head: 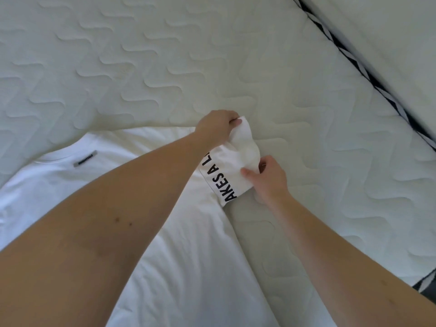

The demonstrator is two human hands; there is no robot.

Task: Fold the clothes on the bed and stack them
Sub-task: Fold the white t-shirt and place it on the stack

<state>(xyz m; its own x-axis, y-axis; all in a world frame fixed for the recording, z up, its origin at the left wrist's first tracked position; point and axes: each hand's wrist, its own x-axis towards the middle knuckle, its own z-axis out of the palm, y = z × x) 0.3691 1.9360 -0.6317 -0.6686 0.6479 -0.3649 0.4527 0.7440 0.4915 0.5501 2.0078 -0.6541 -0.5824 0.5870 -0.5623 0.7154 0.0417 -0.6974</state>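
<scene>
2 bare forearms fill the lower part of the view, nearest the camera, both reaching forward over a white t-shirt point(179, 244) spread flat on the bed point(165, 55). The shirt lies toward the near-left part of the quilted mattress, collar facing the far side, with a small grey neck label point(85, 158) showing at the collar.

Left hand point(215, 125) crosses over to the shirt's right sleeve point(232, 171), fingers curled and pinching the bunched sleeve end at its far corner, lifting it slightly off the mattress. Right hand point(269, 179) pinches the same sleeve lower down, thumb on top of the fabric, fingers tucked under it. Sleeve carries black capital lettering, partly readable as "AKES A L", the rest hidden by the left forearm and the folds.

A dark striped piping point(368, 76) runs diagonally along the mattress's far-right edge. Mattress surface has a wavy stitched pattern.
</scene>
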